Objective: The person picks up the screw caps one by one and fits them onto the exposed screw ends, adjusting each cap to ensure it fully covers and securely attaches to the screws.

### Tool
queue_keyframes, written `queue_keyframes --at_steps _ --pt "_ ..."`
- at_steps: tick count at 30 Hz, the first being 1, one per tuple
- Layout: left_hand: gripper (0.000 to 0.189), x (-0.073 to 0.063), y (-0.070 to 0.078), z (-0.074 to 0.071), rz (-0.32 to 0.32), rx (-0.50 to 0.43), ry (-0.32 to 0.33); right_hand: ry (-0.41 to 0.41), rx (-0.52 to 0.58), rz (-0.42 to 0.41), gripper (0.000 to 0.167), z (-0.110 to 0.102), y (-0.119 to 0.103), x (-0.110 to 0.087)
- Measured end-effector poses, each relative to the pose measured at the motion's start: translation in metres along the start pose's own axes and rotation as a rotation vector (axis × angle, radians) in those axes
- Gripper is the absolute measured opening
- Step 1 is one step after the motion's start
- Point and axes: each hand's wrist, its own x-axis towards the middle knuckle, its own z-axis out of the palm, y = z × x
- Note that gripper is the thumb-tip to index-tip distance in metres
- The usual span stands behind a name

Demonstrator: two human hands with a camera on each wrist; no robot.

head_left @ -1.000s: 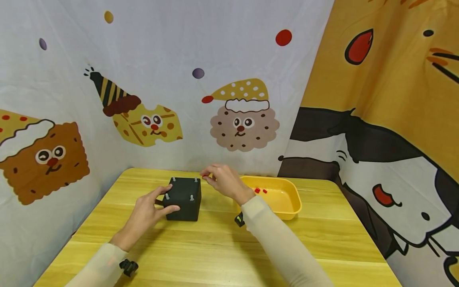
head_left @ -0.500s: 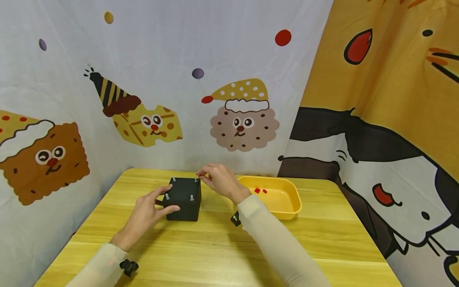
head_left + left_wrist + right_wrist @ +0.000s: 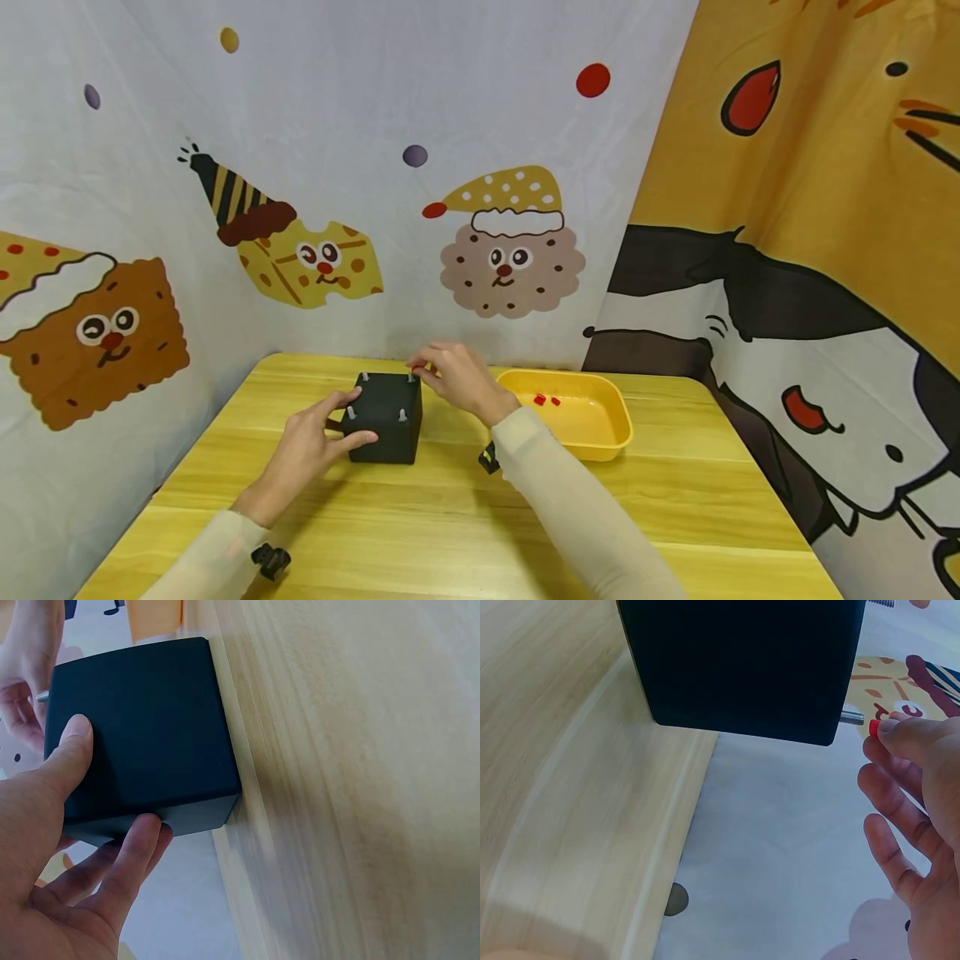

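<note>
A black box (image 3: 384,437) stands on the table, with several threaded metal studs (image 3: 402,415) sticking up from its top. My left hand (image 3: 300,442) grips the box at its left side, the thumb on the front face and fingers at the side and top edge. My right hand (image 3: 461,379) is at the far right corner of the box. Between its thumb and index finger it pinches a small red cap-like piece (image 3: 874,727). In the right wrist view this piece sits just off the tip of a stud (image 3: 852,718), in line with it. The other right fingers are loosely bent.
To the right, a yellow tray (image 3: 618,417) contains small red pieces (image 3: 540,400); the right forearm partly covers its near left corner. The wooden table (image 3: 420,533) meets a cartoon-printed cloth (image 3: 420,275) at the back and sides.
My right hand has moved left with the red piece, from beside the box to the far right stud. The left hand has kept its hold on the box.
</note>
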Motion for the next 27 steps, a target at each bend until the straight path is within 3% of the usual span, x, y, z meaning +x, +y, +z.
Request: queue_keyframes --at_steps 27 --pt "0.073 -0.0002 0.0025 -0.0013 -0.008 0.001 -0.003 -0.051 0.015 0.028 0.019 0.0049 -0.0017 0.0094"
